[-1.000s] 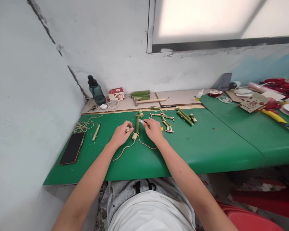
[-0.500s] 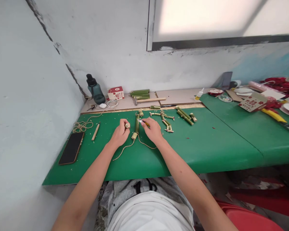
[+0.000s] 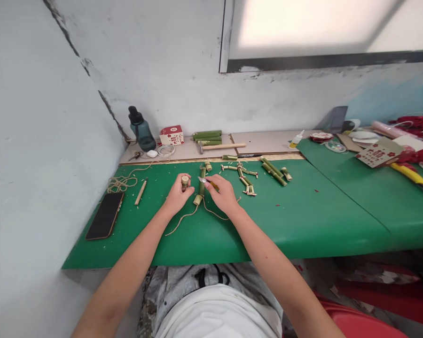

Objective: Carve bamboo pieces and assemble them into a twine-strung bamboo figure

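My left hand (image 3: 178,191) grips a short bamboo piece (image 3: 185,181) with its pale cut end facing up. In my right hand (image 3: 221,190) is a utility knife (image 3: 211,183), its blade pointing left, apart from the bamboo piece. Between and below the hands lies a green bamboo tube (image 3: 202,174), with a short pale section (image 3: 198,200) at its near end and a twine cord (image 3: 183,217) trailing from it. Another short piece (image 3: 208,165) sits at its far end. To the right lies a jointed bamboo figure (image 3: 245,178).
On the left are a phone (image 3: 105,216), a pencil-like wooden stick (image 3: 141,191) and a twine bundle (image 3: 117,184). Behind stand a water bottle (image 3: 142,131), a red-white box (image 3: 172,135) and a hammer (image 3: 222,146). Bamboo sticks (image 3: 273,171) and a glue bottle (image 3: 296,139) are to the right.
The bamboo piece in my left hand has tipped more upright. The knife blade has moved slightly left, towards it. The view has shifted a little.
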Demonstrator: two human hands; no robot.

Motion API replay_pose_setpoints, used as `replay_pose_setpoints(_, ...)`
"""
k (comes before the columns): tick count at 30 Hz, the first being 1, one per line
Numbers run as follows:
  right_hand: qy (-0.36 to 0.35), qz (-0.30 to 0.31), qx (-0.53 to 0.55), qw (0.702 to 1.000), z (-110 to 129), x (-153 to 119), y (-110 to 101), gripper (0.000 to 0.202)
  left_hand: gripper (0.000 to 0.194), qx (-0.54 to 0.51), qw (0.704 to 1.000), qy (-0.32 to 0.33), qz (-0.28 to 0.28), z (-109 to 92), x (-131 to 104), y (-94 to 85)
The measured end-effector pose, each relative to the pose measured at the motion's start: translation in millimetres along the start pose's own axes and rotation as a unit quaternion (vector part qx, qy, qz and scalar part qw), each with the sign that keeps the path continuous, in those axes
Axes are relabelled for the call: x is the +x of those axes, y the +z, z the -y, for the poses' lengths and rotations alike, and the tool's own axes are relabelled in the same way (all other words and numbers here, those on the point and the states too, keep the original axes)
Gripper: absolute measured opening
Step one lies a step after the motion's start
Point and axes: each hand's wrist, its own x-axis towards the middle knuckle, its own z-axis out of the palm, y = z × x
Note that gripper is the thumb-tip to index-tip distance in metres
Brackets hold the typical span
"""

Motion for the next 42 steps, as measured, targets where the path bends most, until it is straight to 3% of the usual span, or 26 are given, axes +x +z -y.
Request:
replay_pose_setpoints(6,0.006,0.004,-0.002,1.0,-0.9,-0.8,-0.2,0.035,0.038,-0.127,0.991,-0.04,0.024,1.4,3.1,4.9)
replay_pose_setpoints(12,-0.001,0.013,0.006,1.0,2.7,-0.3,-0.4,0.03,0.048,-0.113,0.993,-0.019,-0.013,-7.0,3.0,2.8)
replay_pose_setpoints(19,0.002,0.019,-0.005,1.0,4.2,-0.3,-1.5,0.033,0.046,-0.226,0.968,-0.101,0.046,-10.1,0.9,3.3)
replay_pose_setpoints(25,-0.015,0.039,0.01,0.999,4.3,-1.3,-1.6,0.033,0.056,-0.169,0.977,-0.101,0.076,-17.9,-2.5,6.4)
replay_pose_setpoints(42,-0.06,0.105,0.007,0.993,10.4,-2.3,-4.3,0.023,0.056,-0.112,0.979,-0.106,0.13,-16.2,-4.2,2.8)
